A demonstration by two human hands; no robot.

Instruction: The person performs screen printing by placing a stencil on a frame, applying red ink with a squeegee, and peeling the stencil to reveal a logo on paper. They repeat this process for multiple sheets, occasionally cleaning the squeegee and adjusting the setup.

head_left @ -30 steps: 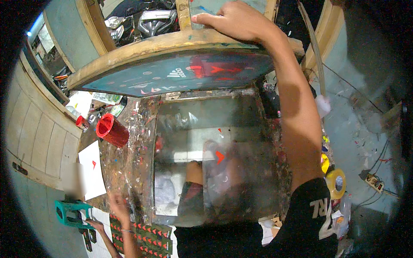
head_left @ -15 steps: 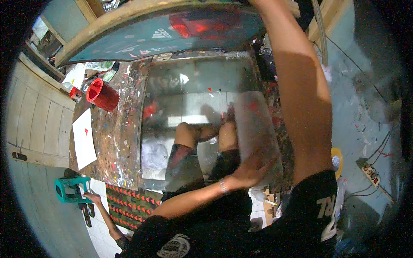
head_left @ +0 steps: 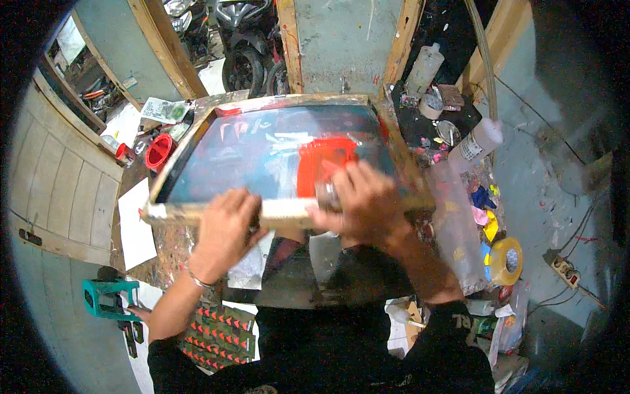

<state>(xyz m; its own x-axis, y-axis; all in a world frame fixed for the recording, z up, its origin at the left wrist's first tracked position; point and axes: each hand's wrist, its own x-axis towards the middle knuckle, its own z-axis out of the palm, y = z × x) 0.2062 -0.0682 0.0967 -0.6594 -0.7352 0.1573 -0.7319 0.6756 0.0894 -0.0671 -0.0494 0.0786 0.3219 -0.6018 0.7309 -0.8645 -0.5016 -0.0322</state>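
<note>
A wooden-framed printing screen with blue-grey mesh lies over the table in front of me, its near edge a little raised. A patch of red ink spreads over the mesh right of the middle. My left hand is closed around the near bar of the frame, left of its centre. Over the near right part of the screen, beside the ink, my right hand is closed on a small squeegee, blurred and mostly covered by the fingers. Beneath the screen a glass plate shows at the near side.
A red ink pot and white paper are at left. A clear plastic sheet, a bottle and a tape roll are at right. Another person's hand is near a green stool.
The screen has come down from its raised position at the back. My left hand has gone from the plastic sheet to the frame; the sheet now lies at right. My right hand has come nearer.
</note>
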